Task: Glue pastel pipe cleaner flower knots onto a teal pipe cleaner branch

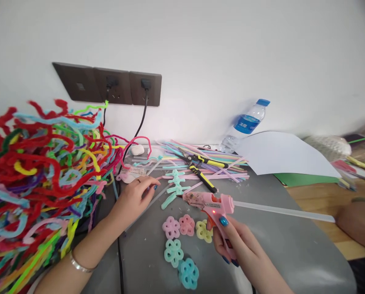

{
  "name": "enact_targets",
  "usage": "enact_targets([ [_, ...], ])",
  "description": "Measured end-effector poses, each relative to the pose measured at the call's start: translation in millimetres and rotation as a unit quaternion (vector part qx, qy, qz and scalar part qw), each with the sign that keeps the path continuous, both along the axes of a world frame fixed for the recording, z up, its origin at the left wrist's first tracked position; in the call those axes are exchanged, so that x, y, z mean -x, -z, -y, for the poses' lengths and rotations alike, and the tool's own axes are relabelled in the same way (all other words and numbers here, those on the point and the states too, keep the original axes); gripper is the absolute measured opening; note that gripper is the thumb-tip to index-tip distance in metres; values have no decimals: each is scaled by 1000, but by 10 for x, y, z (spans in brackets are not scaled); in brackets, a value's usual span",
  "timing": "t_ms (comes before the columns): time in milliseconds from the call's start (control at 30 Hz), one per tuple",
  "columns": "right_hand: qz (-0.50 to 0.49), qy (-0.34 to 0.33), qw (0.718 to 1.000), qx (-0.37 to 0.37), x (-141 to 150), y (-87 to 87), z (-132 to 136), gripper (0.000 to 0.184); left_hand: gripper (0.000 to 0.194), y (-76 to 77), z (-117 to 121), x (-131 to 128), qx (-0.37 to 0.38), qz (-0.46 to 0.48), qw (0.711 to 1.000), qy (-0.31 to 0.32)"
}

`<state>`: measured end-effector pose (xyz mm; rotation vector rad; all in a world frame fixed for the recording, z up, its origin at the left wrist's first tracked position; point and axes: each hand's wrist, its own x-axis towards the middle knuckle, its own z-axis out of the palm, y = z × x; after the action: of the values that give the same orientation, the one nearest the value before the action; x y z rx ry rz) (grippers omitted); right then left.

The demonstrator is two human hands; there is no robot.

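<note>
My right hand [236,243] is wrapped round the handle of a pink hot glue gun [211,201], finger by its orange trigger. A long clear glue stick [283,211] sticks out of its back, and a small red light glows on it. The gun's nozzle is close to a mint-green pipe cleaner piece with short side branches [176,188]. Left of that piece is my left hand [139,194], thumb and forefinger drawn together; whatever is between them cannot be made out. Below lie pipe cleaner flowers: lilac [171,227], pink [186,225], yellow [203,231], mint [173,253] and blue [189,274].
A big heap of colourful pipe cleaners [47,171] fills the left side. Yellow-black pliers [202,177] rest on pastel pipe cleaners [231,165]. Behind are a water bottle [250,120], white paper [288,151] and wall sockets [115,85] with a black cable [142,118]. Another person's arm [358,222] shows at right.
</note>
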<state>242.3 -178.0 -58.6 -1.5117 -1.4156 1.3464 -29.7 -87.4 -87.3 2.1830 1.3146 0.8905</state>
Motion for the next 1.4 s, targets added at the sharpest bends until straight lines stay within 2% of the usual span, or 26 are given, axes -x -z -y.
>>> enact_targets([
  [300, 37, -2, 999, 16, 52, 71, 3, 61, 23, 39, 20, -32, -7, 0, 1000, -2],
  [567, 73, -25, 997, 22, 76, 23, -82, 64, 23, 62, 18, -37, 12, -7, 1000, 0],
  [900, 93, -27, 995, 22, 51, 50, -31, 67, 23, 64, 9, -44, 11, -15, 1000, 6],
  [1067, 70, -22, 997, 10, 24, 52, -10, 63, 23, 66, 10, -45, 20, -17, 1000, 3],
  [1300, 38, 17, 999, -23, 32, -55, 74, 62, 23, 68, 13, -35, 21, -10, 1000, 3],
  [1400, 35, 5, 999, -29, 21, -10, 86, 64, 23, 67, 13, -33, 23, -11, 1000, 1],
])
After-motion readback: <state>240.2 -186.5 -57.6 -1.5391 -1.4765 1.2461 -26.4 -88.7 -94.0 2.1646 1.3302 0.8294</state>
